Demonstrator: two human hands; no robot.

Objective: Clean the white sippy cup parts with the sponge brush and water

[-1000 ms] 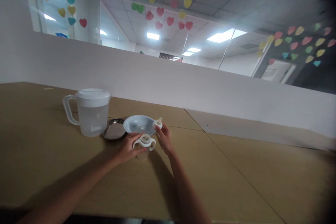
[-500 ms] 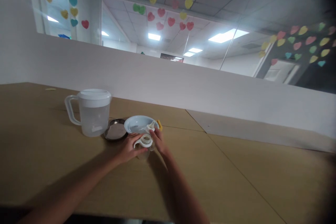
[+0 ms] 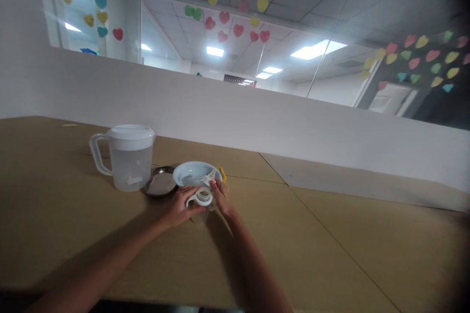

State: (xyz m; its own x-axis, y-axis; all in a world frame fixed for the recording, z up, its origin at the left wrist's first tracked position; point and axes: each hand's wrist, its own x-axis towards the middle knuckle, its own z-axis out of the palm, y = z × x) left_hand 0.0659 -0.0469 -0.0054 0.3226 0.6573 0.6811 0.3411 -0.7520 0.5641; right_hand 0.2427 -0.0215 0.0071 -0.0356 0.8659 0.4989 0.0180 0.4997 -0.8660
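The broad tan wood-toned tabletop [image 3: 330, 234] carries a round pale-blue bowl [image 3: 187, 171]. Before it I find the clear bottle with white handled collar [image 3: 203, 198], upright, mouth open. The left hand [image 3: 181, 207] has fingers clamped on it; I should brace firmly. The right hand [image 3: 222, 197] pinches the white-ringed teat cap [image 3: 208, 177], tilted; I should grip only its ring.

I get my one view from the head camera, looking from the near side of the pitcher [image 3: 131, 164], above its top and off to its right. It faces me forward to the white wall [image 3: 227, 120] behind the pitcher (tilted, so everything slopes rightward), with the left hand [image 3: 183, 205] and right hand [image 3: 221, 196] right of the pitcher.
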